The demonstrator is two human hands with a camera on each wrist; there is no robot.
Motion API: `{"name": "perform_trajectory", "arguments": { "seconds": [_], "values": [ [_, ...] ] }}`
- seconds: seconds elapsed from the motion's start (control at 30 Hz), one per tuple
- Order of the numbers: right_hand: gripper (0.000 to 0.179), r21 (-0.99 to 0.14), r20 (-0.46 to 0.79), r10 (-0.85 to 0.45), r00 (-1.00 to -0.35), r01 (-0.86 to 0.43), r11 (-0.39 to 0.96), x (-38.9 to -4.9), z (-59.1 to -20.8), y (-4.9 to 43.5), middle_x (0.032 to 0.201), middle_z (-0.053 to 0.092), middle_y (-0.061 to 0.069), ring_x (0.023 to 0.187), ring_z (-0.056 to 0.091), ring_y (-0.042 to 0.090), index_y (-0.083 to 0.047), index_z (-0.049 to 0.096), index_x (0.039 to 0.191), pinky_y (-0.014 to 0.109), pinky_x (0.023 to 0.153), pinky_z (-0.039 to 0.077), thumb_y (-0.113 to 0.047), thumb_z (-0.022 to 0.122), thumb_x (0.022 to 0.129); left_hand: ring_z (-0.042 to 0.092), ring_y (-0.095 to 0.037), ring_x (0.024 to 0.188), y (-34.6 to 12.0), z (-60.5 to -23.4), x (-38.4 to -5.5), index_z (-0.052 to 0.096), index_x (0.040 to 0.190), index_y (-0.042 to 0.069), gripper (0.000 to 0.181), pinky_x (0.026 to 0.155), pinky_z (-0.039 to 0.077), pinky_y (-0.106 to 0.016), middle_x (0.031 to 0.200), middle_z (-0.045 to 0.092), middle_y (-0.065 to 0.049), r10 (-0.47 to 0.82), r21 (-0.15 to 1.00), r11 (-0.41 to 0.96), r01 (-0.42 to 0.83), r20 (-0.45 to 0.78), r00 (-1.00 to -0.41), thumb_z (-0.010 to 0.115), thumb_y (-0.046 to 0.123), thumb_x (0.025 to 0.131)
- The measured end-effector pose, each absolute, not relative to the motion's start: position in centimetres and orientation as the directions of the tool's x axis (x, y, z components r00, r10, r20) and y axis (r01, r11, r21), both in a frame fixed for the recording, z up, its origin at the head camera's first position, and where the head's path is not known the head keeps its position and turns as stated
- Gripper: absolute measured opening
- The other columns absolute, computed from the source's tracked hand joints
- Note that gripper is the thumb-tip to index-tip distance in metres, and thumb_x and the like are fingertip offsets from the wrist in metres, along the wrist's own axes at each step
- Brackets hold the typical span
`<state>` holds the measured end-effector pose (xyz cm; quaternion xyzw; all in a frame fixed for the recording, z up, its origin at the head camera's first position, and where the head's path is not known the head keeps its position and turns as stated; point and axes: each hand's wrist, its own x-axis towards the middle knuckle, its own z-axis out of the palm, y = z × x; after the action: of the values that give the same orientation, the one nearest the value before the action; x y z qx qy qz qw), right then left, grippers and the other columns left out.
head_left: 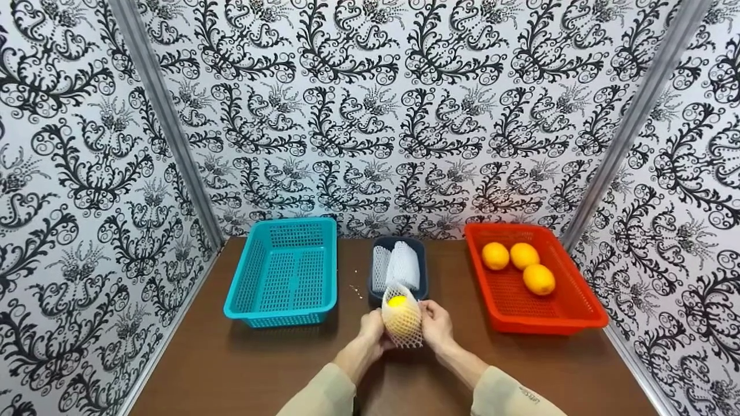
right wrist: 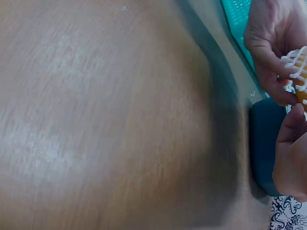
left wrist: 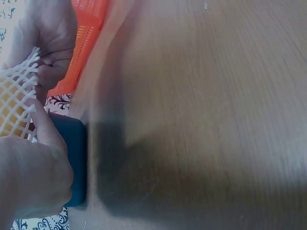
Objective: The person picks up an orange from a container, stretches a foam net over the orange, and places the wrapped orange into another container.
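A yellow-orange fruit, seemingly an orange (head_left: pixel 398 302), sits inside a white foam net sleeve (head_left: pixel 403 326) above the table's middle. The left hand (head_left: pixel 370 335) grips the sleeve from its left side, and the thumb lies along the mesh edge in the left wrist view. On the opposite side the right hand (head_left: pixel 437 326) pinches the sleeve. Part of the fruit's top shows through the sleeve's far opening. Right behind the hands stands a small dark blue-grey basket (head_left: pixel 425 271) holding more white foam net sleeves (head_left: pixel 404 266).
To the left is a turquoise basket (head_left: pixel 295 277) with nothing in it. A red basket (head_left: pixel 520 318) on the right holds three loose oranges (head_left: pixel 539 279). Small white bits (head_left: pixel 355 290) lie on the brown table (head_left: pixel 260 364). Patterned walls (head_left: pixel 370 115) enclose the back and sides.
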<state>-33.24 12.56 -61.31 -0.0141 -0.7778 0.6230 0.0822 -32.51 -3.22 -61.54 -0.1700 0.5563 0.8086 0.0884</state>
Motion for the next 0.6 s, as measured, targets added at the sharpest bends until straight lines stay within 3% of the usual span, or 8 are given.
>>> {"name": "perform_trajectory", "arguments": {
  "seconds": [0.23,0.37,0.5,0.6],
  "values": [
    [0.020,-0.976,0.099,0.106,-0.989,-0.076,0.202,-33.00,-61.84,12.43,0.092,0.083,0.010,0.078,0.063,0.006,0.009,0.075,0.114,0.022,0.072,0.050,-0.005,0.063,0.106,0.071,-0.027,0.094,-3.32,-61.16,-32.41,0.060,0.135,-0.008,0.044,0.085,0.066,-0.053,0.101,0.068,-0.012,-0.037,0.860,-0.384,-0.337,-0.379,-0.925,0.042,0.027,0.116],
    [0.020,-0.974,0.090,0.083,-0.992,-0.071,0.214,-32.97,-61.82,12.50,0.096,0.083,0.012,0.079,0.065,0.008,0.008,0.074,0.115,0.023,0.072,0.051,-0.007,0.065,0.106,0.070,-0.025,0.092,-3.56,-61.32,-32.43,0.066,0.128,-0.005,0.039,0.080,0.065,-0.047,0.097,0.070,-0.009,-0.038,0.849,-0.412,-0.331,-0.379,-0.925,0.047,0.026,0.114],
    [0.022,-0.954,0.096,0.081,-0.992,-0.068,0.292,-32.98,-61.57,12.63,0.114,0.084,0.017,0.099,0.074,0.017,0.001,0.078,0.118,0.029,0.087,0.055,-0.015,0.066,0.110,0.070,-0.023,0.087,-3.78,-61.45,-32.41,0.069,0.118,-0.002,0.032,0.076,0.065,-0.043,0.092,0.069,-0.007,-0.051,0.846,-0.424,-0.323,-0.379,-0.924,0.051,0.023,0.109],
    [0.027,-0.926,0.140,0.081,-0.987,-0.102,0.364,-32.90,-61.36,12.74,0.126,0.082,0.014,0.120,0.073,0.024,-0.006,0.080,0.122,0.035,0.102,0.055,-0.022,0.060,0.115,0.071,-0.023,0.087,-3.88,-61.37,-32.41,0.068,0.118,-0.003,0.031,0.075,0.065,-0.043,0.093,0.069,-0.007,-0.057,0.847,-0.423,-0.322,-0.379,-0.924,0.052,0.022,0.108]
  ]
}}
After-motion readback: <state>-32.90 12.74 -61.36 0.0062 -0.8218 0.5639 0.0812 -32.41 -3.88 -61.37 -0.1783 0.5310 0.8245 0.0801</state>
